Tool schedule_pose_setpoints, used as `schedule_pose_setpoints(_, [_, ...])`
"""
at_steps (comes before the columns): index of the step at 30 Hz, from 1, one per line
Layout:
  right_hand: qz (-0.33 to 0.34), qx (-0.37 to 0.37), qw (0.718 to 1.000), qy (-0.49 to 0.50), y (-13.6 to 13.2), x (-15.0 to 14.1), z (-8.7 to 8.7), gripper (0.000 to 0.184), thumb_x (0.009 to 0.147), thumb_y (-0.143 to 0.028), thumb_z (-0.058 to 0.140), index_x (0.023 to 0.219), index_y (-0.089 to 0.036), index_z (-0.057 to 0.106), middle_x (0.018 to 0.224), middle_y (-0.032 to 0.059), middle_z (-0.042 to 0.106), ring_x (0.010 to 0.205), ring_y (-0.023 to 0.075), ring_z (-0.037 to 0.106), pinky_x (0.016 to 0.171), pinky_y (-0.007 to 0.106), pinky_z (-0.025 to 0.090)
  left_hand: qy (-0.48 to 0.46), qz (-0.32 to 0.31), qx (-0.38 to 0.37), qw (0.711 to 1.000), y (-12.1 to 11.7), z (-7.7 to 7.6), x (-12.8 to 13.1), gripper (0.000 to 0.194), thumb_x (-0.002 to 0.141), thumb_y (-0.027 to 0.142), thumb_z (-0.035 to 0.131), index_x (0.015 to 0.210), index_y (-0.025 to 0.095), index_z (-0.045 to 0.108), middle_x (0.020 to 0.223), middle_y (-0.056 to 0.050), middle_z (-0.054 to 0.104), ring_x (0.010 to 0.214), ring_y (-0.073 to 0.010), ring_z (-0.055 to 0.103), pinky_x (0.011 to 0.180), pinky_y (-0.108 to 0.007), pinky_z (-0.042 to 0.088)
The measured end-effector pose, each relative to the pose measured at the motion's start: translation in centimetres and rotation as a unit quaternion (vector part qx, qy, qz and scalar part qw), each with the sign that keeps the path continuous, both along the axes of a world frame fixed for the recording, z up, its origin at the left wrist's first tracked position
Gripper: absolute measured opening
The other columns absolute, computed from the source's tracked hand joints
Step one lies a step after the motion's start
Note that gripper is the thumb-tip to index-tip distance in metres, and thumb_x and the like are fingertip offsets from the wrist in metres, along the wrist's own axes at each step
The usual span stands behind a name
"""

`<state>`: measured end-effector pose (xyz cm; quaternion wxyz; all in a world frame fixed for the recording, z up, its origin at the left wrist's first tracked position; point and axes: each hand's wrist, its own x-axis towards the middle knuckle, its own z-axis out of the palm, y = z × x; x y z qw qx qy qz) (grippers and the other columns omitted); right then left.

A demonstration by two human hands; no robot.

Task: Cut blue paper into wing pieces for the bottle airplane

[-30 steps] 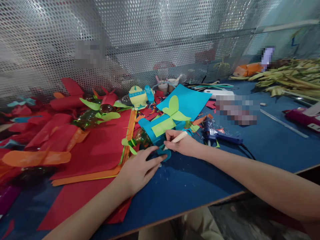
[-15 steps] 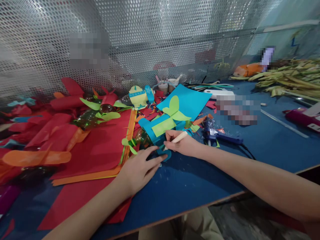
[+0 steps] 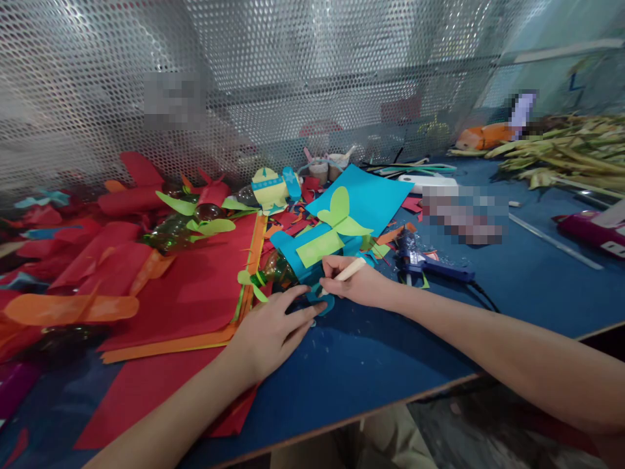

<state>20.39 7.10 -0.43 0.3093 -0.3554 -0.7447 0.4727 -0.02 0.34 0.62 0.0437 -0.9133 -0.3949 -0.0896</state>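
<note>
My left hand [image 3: 272, 332] lies flat, fingers spread, pressing a small blue paper piece [image 3: 323, 302] onto the blue table [image 3: 390, 345]. My right hand [image 3: 352, 281] is closed round a cream-coloured pen-like tool [image 3: 346, 272], its tip down on that same paper piece. Just behind my hands lies a paper plane [image 3: 312, 244] made of a bottle with blue body, light green wings and a green propeller.
A blue glue gun [image 3: 430, 264] lies right of my right hand. Red and orange paper sheets [image 3: 195, 280] and several red paper planes cover the left. A blue sheet [image 3: 366, 195], small cups, green leaves [image 3: 571, 153] and a perforated metal screen stand behind.
Almost nothing differs; my right hand has shifted very slightly with the tool on the paper piece. My left hand stays put.
</note>
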Motion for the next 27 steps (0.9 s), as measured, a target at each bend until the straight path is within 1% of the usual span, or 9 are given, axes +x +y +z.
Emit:
schedule_pose_setpoints(4, [-0.002, 0.002, 1.000, 0.000, 0.00, 0.00, 0.01, 0.019, 0.076, -0.022, 0.052, 0.063, -0.021, 0.038, 0.049, -0.0087, 0.039, 0.045, 0.0072, 0.034, 0.043, 0.020, 0.023, -0.003, 0.000, -0.006, 1.000, 0.04, -0.02, -0.01, 0.036, 0.094, 0.027, 0.036, 0.118, 0.031, 0.063, 0.125, -0.010, 0.057, 0.099, -0.0255, 0.062, 0.075, -0.040, 0.056])
schedule_pose_setpoints(8, [-0.013, 0.016, 1.000, 0.003, 0.07, -0.06, -0.15, 0.019, 0.075, -0.022, 0.051, 0.063, -0.021, 0.037, 0.048, -0.0089, 0.036, 0.045, 0.0075, 0.031, 0.043, 0.020, 0.021, -0.010, -0.003, -0.003, 1.000, 0.05, 0.01, 0.05, 0.037, 0.094, 0.027, 0.035, 0.118, 0.031, 0.063, 0.124, -0.010, 0.058, 0.098, -0.0248, 0.063, 0.074, -0.039, 0.056])
schedule_pose_setpoints(16, [-0.022, 0.027, 0.999, -0.005, 0.07, -0.10, 0.12, 0.020, 0.075, -0.022, 0.051, 0.062, -0.021, 0.037, 0.050, -0.0085, 0.036, 0.047, 0.0077, 0.030, 0.044, 0.021, 0.022, -0.010, -0.002, 0.005, 1.000, 0.04, -0.05, 0.06, 0.037, 0.094, 0.028, 0.035, 0.117, 0.031, 0.063, 0.124, -0.010, 0.058, 0.097, -0.0250, 0.063, 0.073, -0.038, 0.056])
schedule_pose_setpoints(23, [-0.021, 0.030, 0.999, -0.003, 0.15, -0.06, -0.16, 0.020, 0.077, -0.025, 0.052, 0.063, -0.021, 0.037, 0.051, -0.0085, 0.037, 0.047, 0.0076, 0.030, 0.045, 0.021, 0.022, -0.008, -0.004, 0.003, 1.000, 0.11, -0.03, 0.06, 0.037, 0.094, 0.027, 0.035, 0.117, 0.030, 0.063, 0.123, -0.011, 0.059, 0.097, -0.0253, 0.063, 0.073, -0.039, 0.056])
schedule_pose_setpoints(27, [-0.023, 0.034, 0.999, -0.007, 0.14, -0.08, -0.12, 0.020, 0.076, -0.024, 0.051, 0.062, -0.021, 0.037, 0.051, -0.0087, 0.035, 0.047, 0.0077, 0.029, 0.045, 0.021, 0.022, -0.007, -0.002, -0.003, 1.000, 0.07, 0.06, -0.01, 0.036, 0.094, 0.027, 0.035, 0.115, 0.029, 0.064, 0.124, -0.011, 0.058, 0.098, -0.0261, 0.063, 0.073, -0.040, 0.056])
